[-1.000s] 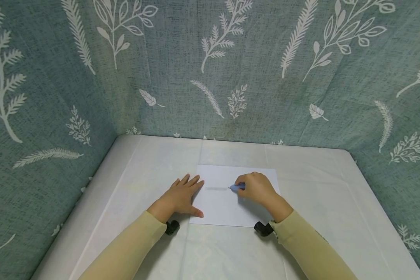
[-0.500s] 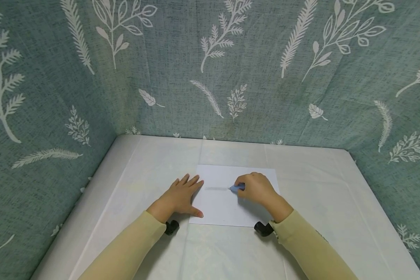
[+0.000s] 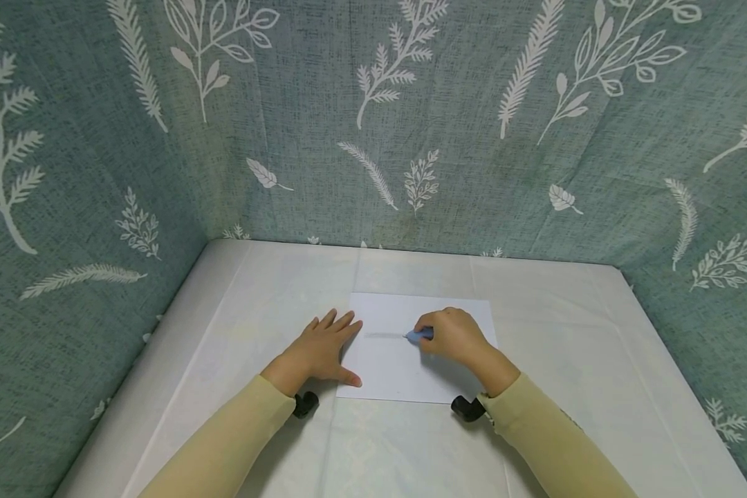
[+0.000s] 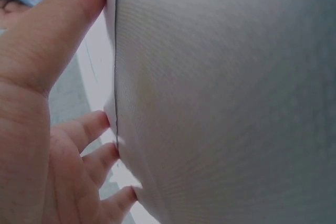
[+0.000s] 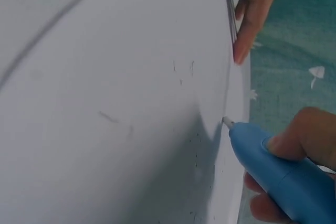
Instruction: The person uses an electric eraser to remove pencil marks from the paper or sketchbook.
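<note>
A white sheet of paper (image 3: 386,377) lies on the table, with a faint grey line (image 3: 382,335) across it. My left hand (image 3: 317,351) rests with fingers spread at the sheet's left edge, the thumb on the paper. My right hand (image 3: 457,337) grips a blue electric eraser (image 5: 278,174), its thumb on a button near the front. The narrow pale tip (image 5: 228,122) meets the paper at the right end of the grey line. Small dark crumbs or marks dot the paper in the right wrist view. The eraser's rear is hidden in my palm.
A white cloth covers the table (image 3: 548,332). Green leaf-patterned fabric (image 3: 324,104) hangs behind it and along both sides. Black wrist camera mounts (image 3: 469,408) stick out under both sleeves, close to the paper's near edge.
My right hand has slid slightly left along the grey line, taking the electric eraser's tip with it. My left hand and the paper have stayed in place.
</note>
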